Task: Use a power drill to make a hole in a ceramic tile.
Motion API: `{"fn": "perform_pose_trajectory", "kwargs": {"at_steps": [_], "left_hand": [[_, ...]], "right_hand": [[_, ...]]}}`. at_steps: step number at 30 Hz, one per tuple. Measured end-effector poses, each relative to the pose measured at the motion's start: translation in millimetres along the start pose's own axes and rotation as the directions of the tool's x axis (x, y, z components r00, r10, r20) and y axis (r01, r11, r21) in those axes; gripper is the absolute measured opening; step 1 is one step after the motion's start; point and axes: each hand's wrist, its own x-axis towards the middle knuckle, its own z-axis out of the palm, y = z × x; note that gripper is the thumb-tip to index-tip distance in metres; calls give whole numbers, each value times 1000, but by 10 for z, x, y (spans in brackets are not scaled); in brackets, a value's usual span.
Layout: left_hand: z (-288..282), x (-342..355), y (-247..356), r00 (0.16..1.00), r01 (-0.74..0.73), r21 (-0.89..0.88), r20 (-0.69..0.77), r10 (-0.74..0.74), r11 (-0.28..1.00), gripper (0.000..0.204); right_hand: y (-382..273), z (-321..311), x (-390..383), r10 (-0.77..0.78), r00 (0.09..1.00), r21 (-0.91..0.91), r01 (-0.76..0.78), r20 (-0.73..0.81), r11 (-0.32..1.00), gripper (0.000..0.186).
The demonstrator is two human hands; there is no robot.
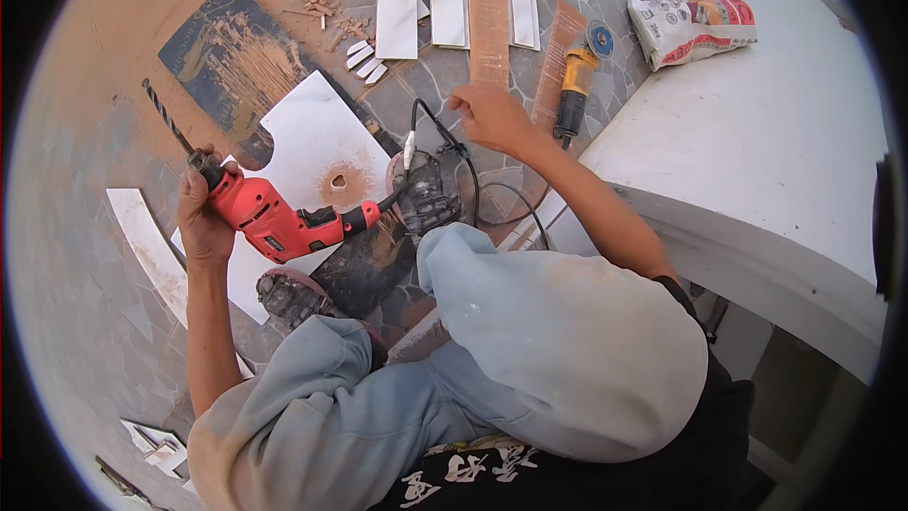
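My left hand [206,218] grips a red corded drill [276,221] near its chuck, its long black bit [168,115] pointing up-left. A white tile [312,132] with a dust-ringed hole [338,180] lies below it on a dark, dusty board [213,61]. My right hand [497,118] is curled at the end of a brown ruled straightedge [490,9], above the black cord [469,170]; what its fingers hold, if anything, is hidden. My shoes [421,194] are beside the tile.
Cut tile strips [397,0] and small offcuts [364,61] lie beyond. A yellow angle grinder [577,85] rests at right beside a white ledge [738,151] carrying red-and-white bags [690,33]. More strips [147,237] lie at left, with sawdust and wood bits [317,5] at the back.
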Motion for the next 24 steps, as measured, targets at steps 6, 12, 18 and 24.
{"fn": "perform_pose_trajectory", "kwargs": {"at_steps": [6, 12, 18, 24], "left_hand": [[-144, -163, -11, 998, -67, 25, -18, 68, 997, 53], [-66, -121, 2, 981, -106, 47, -156, 112, 993, 47], [331, -67, 7, 972, -100, 66, -206, 112, 993, 40], [847, 13, 98, 982, -139, 85, -116, 148, 987, 36]], "right_hand": [[167, 680, -294, -346, 935, -88, 340, -78, 936, 26], [274, 492, -75, -395, 898, 75, 415, -195, 907, 23], [148, -563, -143, 194, 966, 836, 39, -172, 547, 21], [-89, -1160, -106, 107, 869, 518, 185, -484, 835, 22]]}}
